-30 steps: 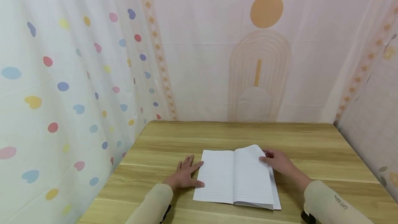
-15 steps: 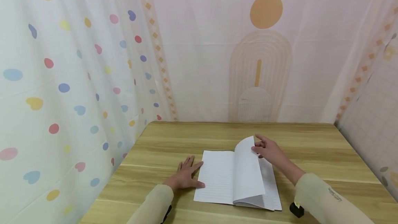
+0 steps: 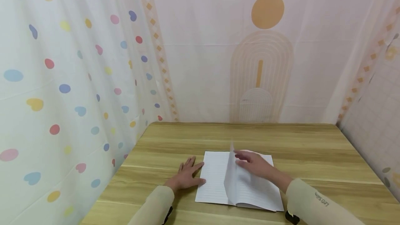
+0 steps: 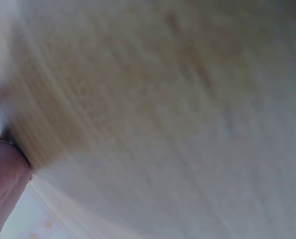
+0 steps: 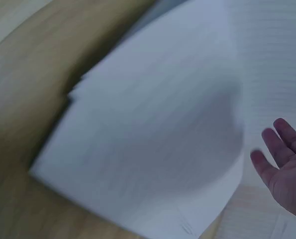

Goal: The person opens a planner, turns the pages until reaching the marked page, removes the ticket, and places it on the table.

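An open notebook (image 3: 210, 178) with lined white pages lies on the wooden table in the head view. One leaf (image 3: 230, 181) stands nearly upright along its middle fold, bowed a little. My right hand (image 3: 254, 164) is over the right half, its extended fingertips right at that leaf's right side. From the right wrist, the lined notebook page (image 5: 152, 134) bears a shadow, and the right hand (image 5: 287, 172) shows fingers spread and fairly straight. At the left edge of the notebook, my left hand (image 3: 185, 177) rests with fingers spread, thumb and index tip on the paper's margin.
The wood-grain table (image 3: 150, 162) extends around the notebook on every side. A patterned curtain (image 3: 203, 61) hangs behind it, and a dotted curtain (image 3: 78, 121) runs along the left. Motion blurs the left wrist view.
My right hand has swung the leaf up from the right side to upright at the fold, moving left and loosening its pinch to straighter fingers. The left hand has stayed in place.
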`<state>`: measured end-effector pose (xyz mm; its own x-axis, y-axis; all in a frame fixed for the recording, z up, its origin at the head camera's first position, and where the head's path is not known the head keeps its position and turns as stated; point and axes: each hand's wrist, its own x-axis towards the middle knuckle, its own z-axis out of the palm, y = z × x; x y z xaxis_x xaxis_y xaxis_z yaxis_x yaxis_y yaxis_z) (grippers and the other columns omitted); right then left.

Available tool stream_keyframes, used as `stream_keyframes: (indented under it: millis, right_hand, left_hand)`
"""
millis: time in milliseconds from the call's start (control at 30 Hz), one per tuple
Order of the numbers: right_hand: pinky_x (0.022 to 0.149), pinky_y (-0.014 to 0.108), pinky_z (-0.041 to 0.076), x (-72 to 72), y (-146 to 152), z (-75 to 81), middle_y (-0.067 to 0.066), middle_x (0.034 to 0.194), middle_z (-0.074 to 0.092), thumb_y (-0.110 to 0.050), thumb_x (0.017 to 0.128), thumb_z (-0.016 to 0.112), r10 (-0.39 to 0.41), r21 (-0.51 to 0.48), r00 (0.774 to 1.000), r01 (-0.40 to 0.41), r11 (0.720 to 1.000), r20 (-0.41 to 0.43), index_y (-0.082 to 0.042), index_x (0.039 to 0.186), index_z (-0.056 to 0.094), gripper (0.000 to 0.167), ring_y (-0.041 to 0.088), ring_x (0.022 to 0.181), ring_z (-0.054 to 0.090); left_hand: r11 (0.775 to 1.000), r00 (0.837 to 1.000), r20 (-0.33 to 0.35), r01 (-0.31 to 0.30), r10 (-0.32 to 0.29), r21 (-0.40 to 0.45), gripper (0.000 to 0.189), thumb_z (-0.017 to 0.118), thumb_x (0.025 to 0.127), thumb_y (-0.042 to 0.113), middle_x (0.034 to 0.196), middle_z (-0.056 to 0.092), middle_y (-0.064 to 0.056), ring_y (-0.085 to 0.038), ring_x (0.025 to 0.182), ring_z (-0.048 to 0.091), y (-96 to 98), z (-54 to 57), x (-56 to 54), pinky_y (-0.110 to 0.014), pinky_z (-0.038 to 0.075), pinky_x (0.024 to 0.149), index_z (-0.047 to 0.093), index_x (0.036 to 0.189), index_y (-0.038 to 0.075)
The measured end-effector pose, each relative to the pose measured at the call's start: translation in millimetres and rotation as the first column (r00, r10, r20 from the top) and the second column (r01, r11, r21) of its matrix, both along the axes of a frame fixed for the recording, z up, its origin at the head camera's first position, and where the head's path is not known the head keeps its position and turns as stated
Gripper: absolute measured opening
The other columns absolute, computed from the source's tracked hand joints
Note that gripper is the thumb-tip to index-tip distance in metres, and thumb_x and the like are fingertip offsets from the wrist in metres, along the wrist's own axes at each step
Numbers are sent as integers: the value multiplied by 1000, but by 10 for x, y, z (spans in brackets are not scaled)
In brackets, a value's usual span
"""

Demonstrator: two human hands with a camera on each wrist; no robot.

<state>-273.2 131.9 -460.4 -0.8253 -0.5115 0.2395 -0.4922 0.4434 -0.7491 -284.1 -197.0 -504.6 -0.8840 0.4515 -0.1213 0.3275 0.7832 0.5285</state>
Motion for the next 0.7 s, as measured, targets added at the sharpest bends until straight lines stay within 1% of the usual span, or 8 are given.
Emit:
stream_keyframes:
  millis: [67, 133, 200, 300, 400, 500, 600, 700]
  right_hand:
    - [104, 58, 39, 54, -27, -108, 20, 131, 61, -32, 100, 60, 41, 207, 989, -10, 978, -145, -2, 136, 59, 47, 41, 125, 53]
    - [107, 63, 32, 116, -35, -201, 19, 135, 59, -42, 97, 61, 101, 364, 970, -14, 931, -220, -8, 132, 64, 48, 41, 130, 48]
    - [108, 68, 26, 172, -35, -264, 19, 139, 56, -49, 95, 61, 151, 460, 957, -22, 888, -247, -13, 129, 67, 50, 42, 134, 43]
    - [109, 69, 21, 223, -24, -310, 18, 143, 52, -52, 94, 61, 164, 501, 959, -26, 865, -231, -17, 129, 67, 50, 42, 138, 38]
    - [109, 68, 21, 230, -26, -334, 19, 144, 50, -52, 94, 61, 163, 495, 958, -26, 868, -236, -17, 130, 67, 50, 42, 138, 38]
    - [110, 65, 25, 233, -29, -343, 20, 145, 49, -50, 94, 62, 162, 489, 960, -31, 872, -229, -14, 132, 65, 52, 43, 138, 38]
    - [109, 61, 30, 250, -15, -326, 24, 146, 46, -48, 94, 63, 147, 476, 966, -28, 879, -214, -7, 136, 60, 59, 44, 137, 38]
    - [108, 59, 33, 265, 26, -300, 29, 146, 43, -45, 95, 63, 107, 465, 970, 7, 885, -218, 2, 138, 55, 64, 46, 135, 40]
  left_hand:
    - [1000, 1000, 5, -11, 11, 28, 62, 47, 102, 48, 162, 8, -26, -42, 149, 1, 8, -13, -17, -63, -2, 115, 41, 152, 11]
    - [998, 1000, 12, -24, 23, 65, 57, 33, 107, 45, 162, 9, -27, -43, 149, 1, 20, -14, -33, -63, -3, 115, 43, 151, 10]
    - [993, 999, 25, -41, 38, 112, 58, 21, 109, 42, 161, 10, -27, -43, 149, 1, 28, -5, -45, -63, -4, 114, 45, 150, 7]
    - [984, 997, 42, -71, 65, 163, 62, 17, 110, 43, 161, 13, -26, -42, 149, 2, 31, 15, -54, -62, -6, 115, 43, 150, 3]
    - [987, 996, 45, -77, 71, 143, 66, 25, 107, 50, 162, 13, -24, -40, 150, 2, 22, 5, -65, -60, -6, 115, 38, 151, 2]
    - [998, 999, 29, -45, 43, 51, 78, 49, 99, 57, 163, 8, -25, -40, 150, 0, 6, -12, -62, -60, -4, 116, 32, 155, 6]
    - [1000, 1000, 12, -5, 5, -22, 94, 67, 87, 59, 163, 4, -25, -40, 150, -1, -16, -19, -45, -60, -3, 116, 27, 158, 10]
    - [1000, 1000, 12, 8, -8, -18, 96, 71, 85, 56, 163, 3, -25, -41, 150, -2, -27, -11, -31, -61, -3, 116, 26, 158, 12]
